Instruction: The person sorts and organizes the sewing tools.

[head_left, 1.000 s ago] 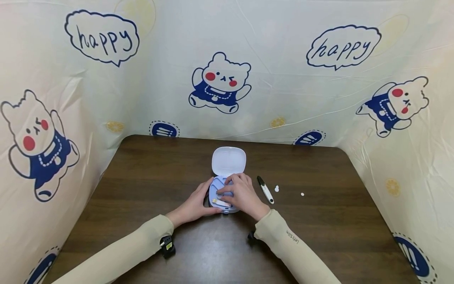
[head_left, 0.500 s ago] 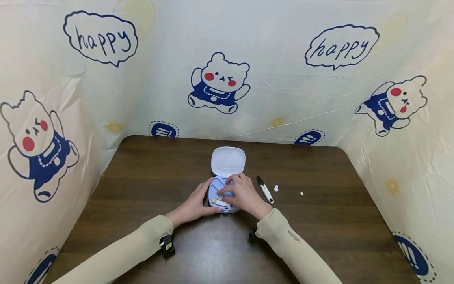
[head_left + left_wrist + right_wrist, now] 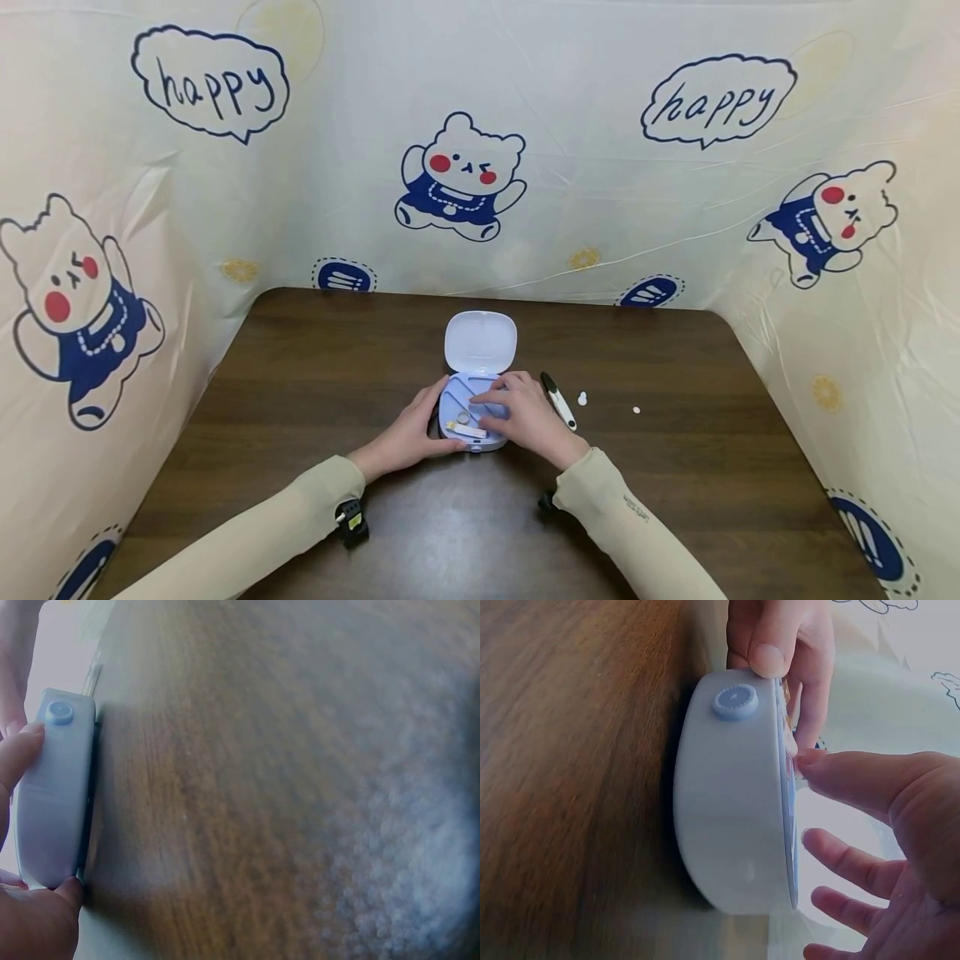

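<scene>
Item: blue case (image 3: 472, 417), lid up, on table (image 3: 300, 400). My left hand (image 3: 411, 437) clasps its left edge; right hand (image 3: 525, 417) rests relaxed fingers inside.

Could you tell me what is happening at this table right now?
A person is working at a small open blue case on a brown table. The left hand grips the case's near left edge, while the right hand rests over its tray with the fingers spread. The white lid is flipped back. A black-and-white pen-like tool and two small white bits lie to the right.
</scene>
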The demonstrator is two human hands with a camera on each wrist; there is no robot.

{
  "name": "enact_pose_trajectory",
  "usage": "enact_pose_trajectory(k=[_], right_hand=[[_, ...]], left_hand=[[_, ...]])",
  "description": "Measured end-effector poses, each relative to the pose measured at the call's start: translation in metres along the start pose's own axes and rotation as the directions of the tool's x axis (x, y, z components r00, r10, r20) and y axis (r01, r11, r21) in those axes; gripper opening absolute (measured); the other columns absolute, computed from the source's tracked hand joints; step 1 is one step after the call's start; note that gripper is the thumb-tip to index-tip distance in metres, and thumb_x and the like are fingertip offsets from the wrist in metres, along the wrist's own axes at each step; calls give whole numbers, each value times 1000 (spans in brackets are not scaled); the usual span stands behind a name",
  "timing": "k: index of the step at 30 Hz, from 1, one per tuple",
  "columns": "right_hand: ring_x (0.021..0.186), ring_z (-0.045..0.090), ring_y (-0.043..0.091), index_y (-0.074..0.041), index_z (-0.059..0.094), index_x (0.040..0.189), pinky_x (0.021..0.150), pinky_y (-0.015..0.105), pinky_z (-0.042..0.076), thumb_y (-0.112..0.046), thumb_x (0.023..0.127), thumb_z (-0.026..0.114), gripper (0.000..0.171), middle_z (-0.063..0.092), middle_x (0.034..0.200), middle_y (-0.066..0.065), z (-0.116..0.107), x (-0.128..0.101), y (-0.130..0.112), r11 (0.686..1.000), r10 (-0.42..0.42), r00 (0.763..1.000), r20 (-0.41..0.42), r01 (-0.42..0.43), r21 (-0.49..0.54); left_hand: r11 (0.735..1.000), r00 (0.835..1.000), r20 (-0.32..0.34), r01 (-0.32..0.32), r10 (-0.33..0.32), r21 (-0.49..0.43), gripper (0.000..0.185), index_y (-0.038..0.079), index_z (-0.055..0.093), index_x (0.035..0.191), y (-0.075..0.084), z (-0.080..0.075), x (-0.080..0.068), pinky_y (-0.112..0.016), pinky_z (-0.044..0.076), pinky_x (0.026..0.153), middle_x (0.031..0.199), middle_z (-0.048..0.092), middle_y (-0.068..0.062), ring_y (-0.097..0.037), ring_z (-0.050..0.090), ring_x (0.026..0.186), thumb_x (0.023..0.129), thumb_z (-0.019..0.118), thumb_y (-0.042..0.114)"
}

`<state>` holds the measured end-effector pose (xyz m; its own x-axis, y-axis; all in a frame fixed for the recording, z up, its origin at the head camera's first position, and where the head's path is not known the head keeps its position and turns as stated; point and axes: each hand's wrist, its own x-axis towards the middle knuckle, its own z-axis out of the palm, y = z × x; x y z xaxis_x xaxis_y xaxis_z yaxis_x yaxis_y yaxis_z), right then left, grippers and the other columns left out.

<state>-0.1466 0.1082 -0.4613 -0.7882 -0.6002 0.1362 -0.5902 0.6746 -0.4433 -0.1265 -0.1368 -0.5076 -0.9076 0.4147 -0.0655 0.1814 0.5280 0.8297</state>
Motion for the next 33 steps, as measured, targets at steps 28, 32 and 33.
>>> enact_pose_trajectory(k=[28,32,33], right_hand=[[128,51,35,-10,77,122,107,56,45,-20,92,82,32,71,122,11,-16,-42,40,968,239,962,-128,-226,107],[125,52,36,-8,77,122,105,56,47,-20,92,81,32,71,122,12,-18,-48,48,965,255,956,-148,-242,101],[124,52,36,-7,77,122,105,56,47,-20,92,81,32,71,120,12,-18,-50,50,964,259,954,-154,-245,100]], left_hand=[[1000,1000,-10,-9,8,-12,116,5,17,166,-1,0,-1,-54,33,119,163,31,-22,-36,35,149,84,89,41],[1000,1000,-8,-6,6,-12,115,5,17,167,0,0,-1,-55,33,119,164,30,-22,-36,35,149,84,88,42],[1000,1000,-8,-6,6,-12,116,5,17,167,0,0,0,-55,33,119,164,30,-22,-36,35,149,84,88,42]])
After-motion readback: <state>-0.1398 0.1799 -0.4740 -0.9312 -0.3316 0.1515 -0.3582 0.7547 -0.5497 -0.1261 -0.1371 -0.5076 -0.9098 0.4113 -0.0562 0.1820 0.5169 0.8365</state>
